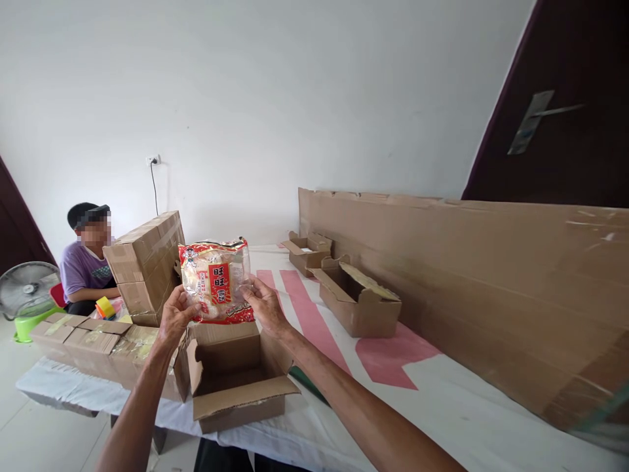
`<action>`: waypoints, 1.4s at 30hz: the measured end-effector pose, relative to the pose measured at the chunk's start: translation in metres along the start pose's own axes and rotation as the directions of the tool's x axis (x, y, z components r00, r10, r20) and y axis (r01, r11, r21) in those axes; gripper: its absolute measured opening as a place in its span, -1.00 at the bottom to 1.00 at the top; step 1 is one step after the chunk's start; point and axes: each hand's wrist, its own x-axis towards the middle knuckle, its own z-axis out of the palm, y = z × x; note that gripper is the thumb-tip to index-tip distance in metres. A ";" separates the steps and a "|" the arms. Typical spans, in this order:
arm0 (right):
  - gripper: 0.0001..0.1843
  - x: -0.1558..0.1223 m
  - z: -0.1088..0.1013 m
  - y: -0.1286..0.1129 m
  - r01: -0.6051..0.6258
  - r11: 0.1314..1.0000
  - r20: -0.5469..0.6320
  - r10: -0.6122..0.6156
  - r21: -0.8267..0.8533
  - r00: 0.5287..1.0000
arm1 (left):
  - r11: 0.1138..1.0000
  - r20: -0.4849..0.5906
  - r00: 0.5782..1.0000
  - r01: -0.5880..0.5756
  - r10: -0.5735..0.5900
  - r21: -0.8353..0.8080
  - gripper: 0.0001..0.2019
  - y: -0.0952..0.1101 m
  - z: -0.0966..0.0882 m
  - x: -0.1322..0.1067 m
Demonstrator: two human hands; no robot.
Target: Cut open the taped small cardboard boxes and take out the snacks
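Note:
Between both hands I hold up a bag of rice crackers (pixel 222 280), red and clear plastic with round pale crackers showing through. My left hand (pixel 177 314) pinches its lower left side, and my right hand (pixel 264 303) grips its right edge. Just below the bag, at the table's front edge, an open cardboard box (pixel 240 413) stands with its flaps folded out. Its inside looks dark, with nothing visible in the part I can see.
Closed, taped cartons (pixel 142 262) stand to the left, beside a roll of yellow tape (pixel 105 307). Two open boxes, one nearer (pixel 361 311) and one farther (pixel 305 252), sit before a cardboard panel (pixel 466 282). A seated person (pixel 87 265) and a fan (pixel 28 288) are at the left.

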 end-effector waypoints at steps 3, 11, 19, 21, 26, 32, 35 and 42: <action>-0.51 -0.001 0.000 -0.002 0.010 1.000 -0.005 -0.010 -0.021 1.000 | 1.000 0.012 1.000 -0.011 0.011 0.027 -0.34 0.004 0.002 -0.004; -0.59 0.026 0.000 -0.037 0.112 0.989 0.018 -0.110 -0.093 0.994 | 0.989 0.082 0.989 -0.126 0.119 0.082 -0.32 0.046 0.006 0.027; -0.64 0.098 -0.014 -0.091 0.451 0.818 0.163 -0.420 -0.358 0.893 | 0.674 0.078 0.822 -0.514 0.565 0.530 0.10 0.105 -0.005 0.104; -0.67 0.107 -0.018 -0.092 0.460 0.735 0.214 -0.409 -0.498 0.887 | 0.402 0.180 0.768 -0.501 0.615 0.767 0.17 0.112 0.000 0.104; -0.76 0.114 -0.005 -0.067 0.413 0.504 0.364 -0.198 -0.759 0.910 | -0.131 0.479 0.848 -0.461 0.225 0.878 -0.12 0.094 0.031 0.093; -0.81 0.111 0.019 -0.016 0.426 0.473 0.453 -0.063 -0.771 0.889 | -0.216 0.265 0.949 -0.299 -0.174 0.930 -0.67 0.037 0.044 0.102; -0.83 0.109 0.019 -0.001 0.413 0.479 0.451 -0.039 -0.774 0.891 | -0.216 0.210 0.956 -0.253 -0.204 0.943 -0.78 0.015 0.035 0.110; -0.67 0.090 -0.041 0.004 0.368 0.559 0.348 -0.146 -0.743 0.926 | -0.216 0.107 0.962 -0.163 -0.252 0.963 -0.80 -0.022 -0.005 0.145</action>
